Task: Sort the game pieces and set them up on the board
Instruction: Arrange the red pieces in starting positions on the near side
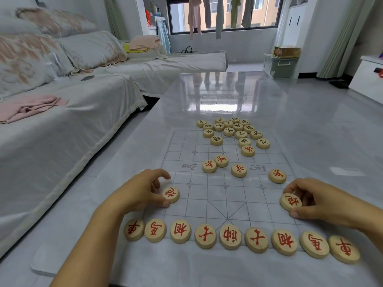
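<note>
We had each hand, left hand (143, 189) and right hand (317, 201), pinching a red cannon disc (171, 194) by its rim at the board's (207, 195) side edges, judging these light, stiff pieces likely to slide

Nine red-marked discs (230, 237) lined on clear board's (207, 189) near edge, black-marked pile (232, 131) at far end.
</note>
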`<state>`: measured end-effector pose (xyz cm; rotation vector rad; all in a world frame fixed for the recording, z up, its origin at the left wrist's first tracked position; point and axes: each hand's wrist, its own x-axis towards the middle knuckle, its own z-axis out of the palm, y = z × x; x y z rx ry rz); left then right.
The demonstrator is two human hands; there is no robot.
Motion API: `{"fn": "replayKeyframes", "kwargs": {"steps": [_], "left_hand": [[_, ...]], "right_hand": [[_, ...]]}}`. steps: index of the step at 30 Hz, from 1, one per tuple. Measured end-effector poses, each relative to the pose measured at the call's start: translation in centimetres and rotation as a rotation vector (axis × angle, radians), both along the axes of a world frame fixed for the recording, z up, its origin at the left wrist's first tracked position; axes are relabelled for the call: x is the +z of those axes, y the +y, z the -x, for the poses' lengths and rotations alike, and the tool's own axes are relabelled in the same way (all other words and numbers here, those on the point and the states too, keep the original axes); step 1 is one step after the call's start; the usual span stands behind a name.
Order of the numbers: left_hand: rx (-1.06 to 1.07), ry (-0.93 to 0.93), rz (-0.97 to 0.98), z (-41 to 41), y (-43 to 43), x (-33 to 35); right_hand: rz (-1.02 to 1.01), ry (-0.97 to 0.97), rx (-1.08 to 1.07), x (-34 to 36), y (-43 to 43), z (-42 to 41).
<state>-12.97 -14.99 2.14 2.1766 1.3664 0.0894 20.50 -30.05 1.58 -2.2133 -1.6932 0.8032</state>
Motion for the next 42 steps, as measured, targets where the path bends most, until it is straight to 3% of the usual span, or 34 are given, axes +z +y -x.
{"fn": "replayKeyframes", "kwargs": {"steps": [4,11,37,42], "left_hand": [[-0.137,0.010,-0.025,-0.26,-0.44,0.12],[-0.024,-0.006,0.000,-0.06,-0.37,-0.01],[-0.035,0.015,-0.029,0.40,-0.03,-0.35],[-0.018,0.018,-0.028,0.14,-0.12,-0.25]], "right_hand": [[0.011,-0.002,0.025,0.04,-0.06,-0.14],[0.002,-0.022,0.037,-0.09,-0.11,-0.22],[0.001,-0.102,0.028,0.63,-0.36,0.38],[-0.128,-0.067,-0.078,0.25,0.00,-0.30]]}}
